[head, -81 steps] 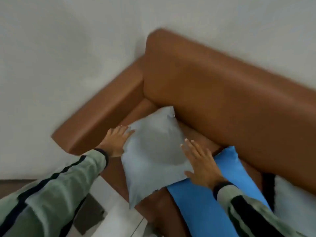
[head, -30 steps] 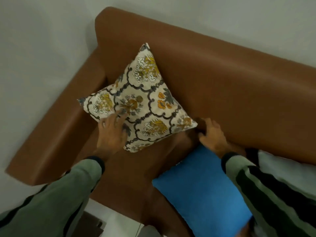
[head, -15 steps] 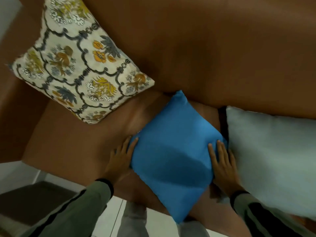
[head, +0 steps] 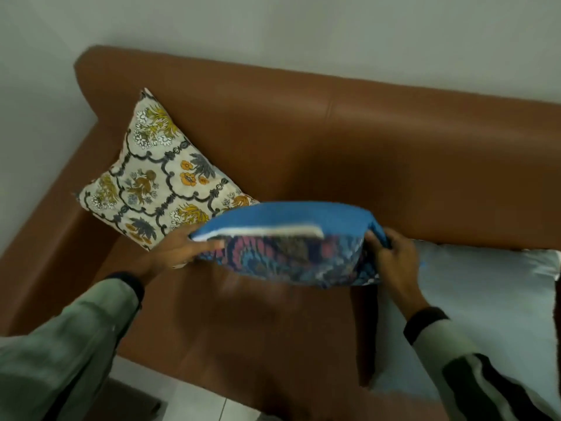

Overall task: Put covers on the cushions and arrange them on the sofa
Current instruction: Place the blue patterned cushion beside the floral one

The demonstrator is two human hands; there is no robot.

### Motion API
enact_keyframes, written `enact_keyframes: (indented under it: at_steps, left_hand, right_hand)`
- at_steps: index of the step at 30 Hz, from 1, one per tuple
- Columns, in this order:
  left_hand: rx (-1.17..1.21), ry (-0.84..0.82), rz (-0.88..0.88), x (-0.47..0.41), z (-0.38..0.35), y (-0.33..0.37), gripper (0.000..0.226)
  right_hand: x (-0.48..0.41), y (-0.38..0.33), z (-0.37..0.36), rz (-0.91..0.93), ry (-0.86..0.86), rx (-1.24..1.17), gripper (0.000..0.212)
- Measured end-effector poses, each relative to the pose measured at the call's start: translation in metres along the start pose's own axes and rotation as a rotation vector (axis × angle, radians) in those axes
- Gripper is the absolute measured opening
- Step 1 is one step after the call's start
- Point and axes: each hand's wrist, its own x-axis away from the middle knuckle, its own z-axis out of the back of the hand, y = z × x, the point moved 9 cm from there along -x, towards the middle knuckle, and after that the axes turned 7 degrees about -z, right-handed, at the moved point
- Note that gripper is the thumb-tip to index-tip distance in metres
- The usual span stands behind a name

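Plain grey-white wall (head: pixel 273 28) behind — pale tiled floor (head: pixel 194 399) below, dim light

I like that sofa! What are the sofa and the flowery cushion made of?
The sofa looks like smooth brown leather or a leather lookalike: it shines softly and has a stitched seam. The flowery cushion looks like matte printed cloth, maybe cotton, with no shine.

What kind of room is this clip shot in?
Most likely a home living room: a brown sofa against a plain wall, a floral cushion in its corner, and both hands lifting a blue cushion.
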Motion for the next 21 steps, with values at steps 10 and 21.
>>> enact_keyframes:
  at_steps: [10, 21]
  left_hand:
    - [0.166, 0.262, -0.050, -0.046, 0.029, 0.013, 0.066]
    - [-0.310, 0.349, -0.062, -0.063, 0.024, -0.008, 0.080]
  right_hand:
    - [-0.072, -0.042, -0.014, -0.126, 0.028, 0.318, 0.045]
    - [-0.086, -0.013, -0.030, -0.225, 0.154, 0.445, 0.030]
